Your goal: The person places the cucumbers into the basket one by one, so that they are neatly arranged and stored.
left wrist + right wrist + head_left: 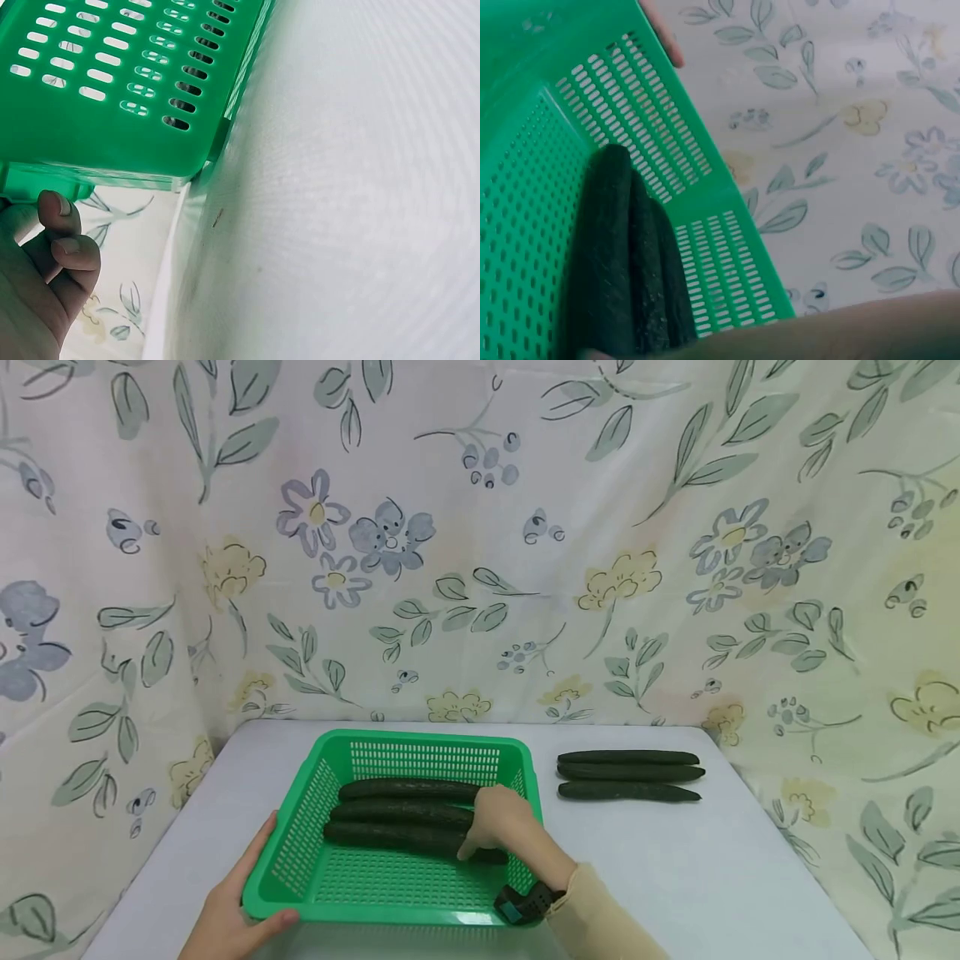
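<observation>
A green plastic basket (375,912) with slotted walls stands on the table. My left hand (232,902) grips its near left corner, thumb at the front rim and fingers along the left side. In the left wrist view, curled fingers (75,255) show beneath the basket's rim (45,180). Three long dark green cucumbers (397,812) lie side by side on the basket floor. My right hand (501,818) reaches in from the right and holds them near their right ends, thumb on the near side; its fingertips are hidden. The right wrist view shows the cucumbers (604,247) lengthwise.
Three more cucumbers (630,773) lie in a row on the white table (675,877), right of the basket. A floral cloth (465,527) hangs behind and at both sides. A dark watch (525,903) on the right wrist overlaps the basket's near right corner.
</observation>
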`<state>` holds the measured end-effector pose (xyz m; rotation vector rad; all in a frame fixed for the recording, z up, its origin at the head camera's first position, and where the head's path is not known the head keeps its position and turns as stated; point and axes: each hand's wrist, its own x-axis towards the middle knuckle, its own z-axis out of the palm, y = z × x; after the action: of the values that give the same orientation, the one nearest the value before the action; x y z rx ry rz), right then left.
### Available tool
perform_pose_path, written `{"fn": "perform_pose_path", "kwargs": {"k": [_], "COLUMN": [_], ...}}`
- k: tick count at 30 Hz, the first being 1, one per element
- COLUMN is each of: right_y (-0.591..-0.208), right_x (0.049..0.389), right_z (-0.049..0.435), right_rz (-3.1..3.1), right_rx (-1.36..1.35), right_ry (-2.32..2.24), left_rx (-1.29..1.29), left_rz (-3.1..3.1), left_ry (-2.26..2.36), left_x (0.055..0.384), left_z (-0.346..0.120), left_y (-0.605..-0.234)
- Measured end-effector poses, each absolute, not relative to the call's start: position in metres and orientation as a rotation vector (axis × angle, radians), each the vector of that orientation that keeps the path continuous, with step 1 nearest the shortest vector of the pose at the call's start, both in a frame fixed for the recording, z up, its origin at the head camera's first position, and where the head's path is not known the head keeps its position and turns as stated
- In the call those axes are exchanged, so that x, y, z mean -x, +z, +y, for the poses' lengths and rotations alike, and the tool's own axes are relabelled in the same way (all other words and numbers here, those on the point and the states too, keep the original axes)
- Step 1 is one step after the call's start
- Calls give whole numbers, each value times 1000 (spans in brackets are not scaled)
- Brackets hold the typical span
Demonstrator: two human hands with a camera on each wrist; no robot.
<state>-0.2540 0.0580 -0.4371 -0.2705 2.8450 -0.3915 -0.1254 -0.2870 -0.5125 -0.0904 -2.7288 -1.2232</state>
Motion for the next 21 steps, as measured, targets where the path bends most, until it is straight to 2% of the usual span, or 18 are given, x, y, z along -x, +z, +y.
{"fn": "perform_pose_path", "kwargs": {"k": [4,12,21], "right_y": [-439,-429,-402], "right_x": [256,260,262], "right_z": [56,66,110], "right_rz": [2934,2885,2692], "right_rx": [238,386,531], "right_ry": [-459,-697,-1170], "left_rx": [85,70,89], "left_rz": [-2732,-2738,-2716], "left_ry": [-1220,-1184,-1215], "left_x": [125,125,124], "left_z": [-286,-288,-283], "left_y": [-511,-513,-511]}}
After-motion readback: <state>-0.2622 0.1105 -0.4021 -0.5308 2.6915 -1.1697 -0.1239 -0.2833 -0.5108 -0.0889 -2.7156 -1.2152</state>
